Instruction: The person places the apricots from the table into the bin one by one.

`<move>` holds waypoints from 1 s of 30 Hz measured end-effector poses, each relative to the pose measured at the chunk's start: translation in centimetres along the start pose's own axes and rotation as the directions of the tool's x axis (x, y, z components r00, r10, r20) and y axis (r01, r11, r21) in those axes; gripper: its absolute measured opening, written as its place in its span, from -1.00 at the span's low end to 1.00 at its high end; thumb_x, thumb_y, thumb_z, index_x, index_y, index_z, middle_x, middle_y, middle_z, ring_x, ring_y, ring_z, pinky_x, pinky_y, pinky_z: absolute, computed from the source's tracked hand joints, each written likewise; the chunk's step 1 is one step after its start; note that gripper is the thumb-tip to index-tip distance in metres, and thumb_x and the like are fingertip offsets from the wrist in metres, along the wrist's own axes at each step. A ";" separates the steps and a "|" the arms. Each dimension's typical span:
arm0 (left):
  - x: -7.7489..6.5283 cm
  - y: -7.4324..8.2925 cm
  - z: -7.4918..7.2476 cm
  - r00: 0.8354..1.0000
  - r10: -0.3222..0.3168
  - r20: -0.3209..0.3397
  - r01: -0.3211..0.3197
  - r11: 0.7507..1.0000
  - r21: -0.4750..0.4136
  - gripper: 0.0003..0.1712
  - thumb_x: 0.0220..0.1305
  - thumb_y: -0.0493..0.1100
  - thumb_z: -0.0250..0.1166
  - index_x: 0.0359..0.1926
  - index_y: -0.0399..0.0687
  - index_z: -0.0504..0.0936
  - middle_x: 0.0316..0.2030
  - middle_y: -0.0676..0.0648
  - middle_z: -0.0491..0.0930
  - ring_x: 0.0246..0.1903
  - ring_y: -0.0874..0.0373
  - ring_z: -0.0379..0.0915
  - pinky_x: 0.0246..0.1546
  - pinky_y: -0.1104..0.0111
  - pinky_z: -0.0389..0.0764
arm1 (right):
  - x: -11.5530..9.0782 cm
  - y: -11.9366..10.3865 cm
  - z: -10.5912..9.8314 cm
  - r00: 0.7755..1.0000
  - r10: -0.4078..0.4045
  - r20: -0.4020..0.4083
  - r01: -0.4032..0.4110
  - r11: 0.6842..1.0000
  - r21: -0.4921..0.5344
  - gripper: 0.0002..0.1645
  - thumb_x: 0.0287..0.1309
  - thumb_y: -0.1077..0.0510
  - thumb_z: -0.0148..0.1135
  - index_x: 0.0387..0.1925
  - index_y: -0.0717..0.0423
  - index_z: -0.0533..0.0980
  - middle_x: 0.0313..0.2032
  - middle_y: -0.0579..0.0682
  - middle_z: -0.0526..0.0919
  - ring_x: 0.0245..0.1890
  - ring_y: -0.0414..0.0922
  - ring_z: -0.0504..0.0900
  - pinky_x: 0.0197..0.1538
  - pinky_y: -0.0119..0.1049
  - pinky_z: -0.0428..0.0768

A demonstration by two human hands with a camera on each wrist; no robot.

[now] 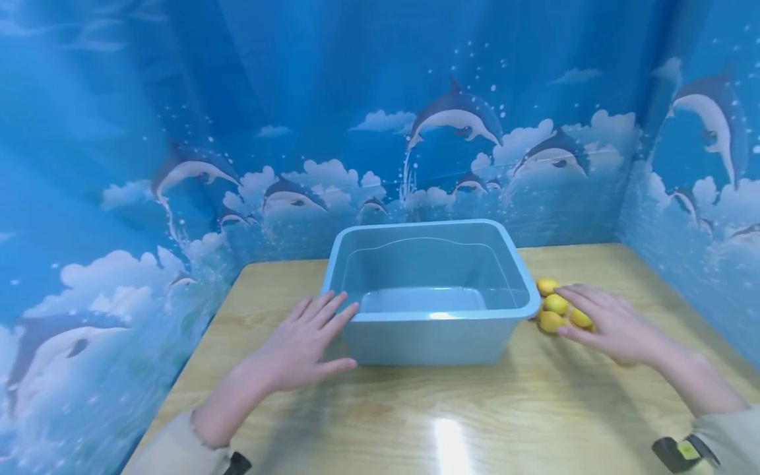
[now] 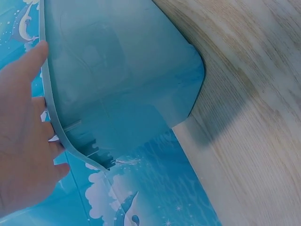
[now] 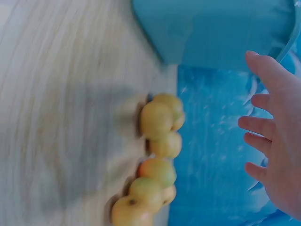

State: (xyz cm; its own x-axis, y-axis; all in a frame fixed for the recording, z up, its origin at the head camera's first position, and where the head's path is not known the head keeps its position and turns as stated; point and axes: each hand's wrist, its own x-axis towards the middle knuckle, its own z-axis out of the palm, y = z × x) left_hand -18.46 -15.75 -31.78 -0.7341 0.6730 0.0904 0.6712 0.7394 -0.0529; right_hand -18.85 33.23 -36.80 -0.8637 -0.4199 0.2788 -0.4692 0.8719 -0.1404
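A light blue plastic bin (image 1: pixel 424 340) stands upright on the table, its inner floor visible from above. My left hand (image 1: pixel 309 343) is at its front left corner, fingers spread and fairly straight, fingertips right at the rim (image 2: pixel 50 101). To the right of the bin lie several small, round yellow fruits (image 1: pixel 555 304), bunched together. Over them hovers my right hand (image 1: pixel 614 323), its fingers loosely extended and holding nothing. In the right wrist view the fruits (image 3: pixel 156 120) form a rough row on the wood, some tinged green or orange, apart from the fingers.
The light wooden table (image 1: pixel 380 409) carries the bin and fruits. Behind it and along both sides hangs a blue curtain (image 1: pixel 356 86) printed with dolphins and clouds. A dark band (image 1: pixel 677 455) is at my right sleeve.
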 end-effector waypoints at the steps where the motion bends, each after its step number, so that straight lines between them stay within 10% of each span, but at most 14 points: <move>1: -0.1 0.0 0.0 1.000 -0.003 0.001 0.003 1.000 -0.003 -0.03 0.20 0.50 -0.23 0.45 0.02 -0.03 0.42 -0.15 -0.11 0.37 -0.12 -0.16 0.32 -0.03 -0.12 | 0.0 0.4 0.3 1.000 -0.003 -0.005 0.003 1.000 -0.017 -0.21 0.07 -0.14 0.27 0.21 0.25 0.32 0.14 0.32 0.37 0.11 0.32 0.29 0.01 0.33 0.25; 30: -0.7 0.0 0.4 0.999 -0.001 -0.039 0.001 1.000 -0.006 -0.04 0.19 0.47 -0.12 0.45 0.05 -0.02 0.42 -0.14 -0.09 0.37 -0.12 -0.17 0.32 -0.05 -0.08 | -0.2 6.4 3.7 0.967 0.235 0.099 -0.215 0.961 -0.176 -0.28 -0.07 -0.07 0.36 -0.02 0.41 0.45 -0.21 0.34 0.47 -0.18 0.28 0.43 -0.16 0.26 0.37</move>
State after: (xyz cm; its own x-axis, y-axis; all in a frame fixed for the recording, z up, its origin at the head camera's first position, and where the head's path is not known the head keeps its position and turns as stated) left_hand -17.97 -16.18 -32.23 -0.7305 0.6705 0.1296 0.6709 0.7400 -0.0472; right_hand -22.36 37.99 -41.29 -0.9636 -0.2264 0.1422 -0.2326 0.9722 -0.0279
